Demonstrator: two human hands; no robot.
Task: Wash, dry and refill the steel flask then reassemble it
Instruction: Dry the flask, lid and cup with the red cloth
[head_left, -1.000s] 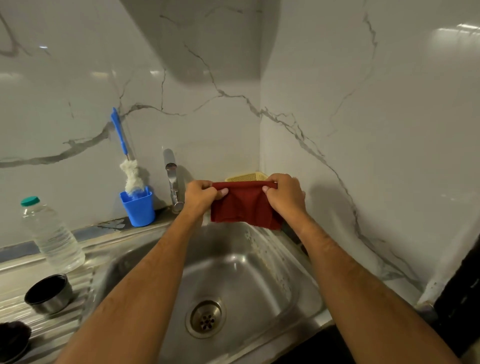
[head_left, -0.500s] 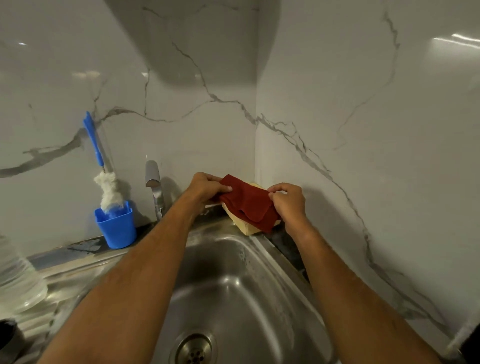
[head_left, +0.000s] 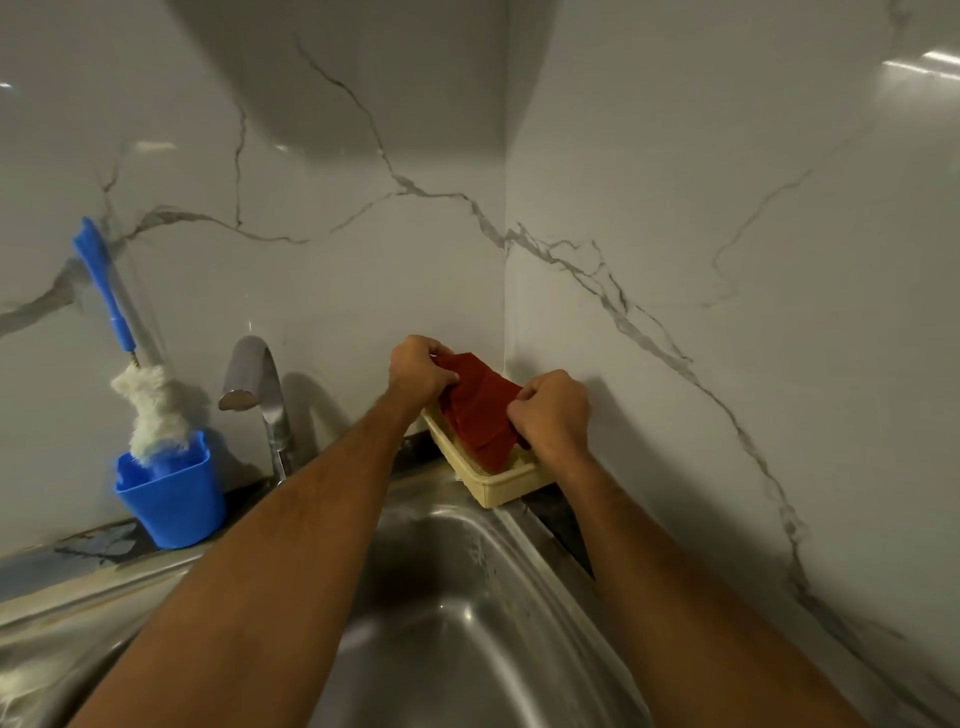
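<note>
Reaching across the steel sink (head_left: 467, 597) toward the corner where two marble-patterned walls meet, a person holds a dark red cloth (head_left: 480, 410) with both hands. Head view: the left hand (head_left: 418, 371) grips the cloth's far upper edge, fingers curled over the fabric; the right hand (head_left: 550, 413) pinches the near edge, knuckles up and fingers closed on it. The cloth lies folded and slack between them, its lower part resting inside a shallow cream plastic basket (head_left: 498, 488) that sits on the counter in the corner, just beside the sink's rim. Left of the arms stands a curved chrome tap (head_left: 254, 384), spout turned toward the camera. Farther left, a blue plastic cup (head_left: 171, 499) rests on the ledge against the wall and holds a bottle brush (head_left: 150, 410), its white bristles in the cup and its blue handle leaning on the wall. The steel flask is out of view.
</note>
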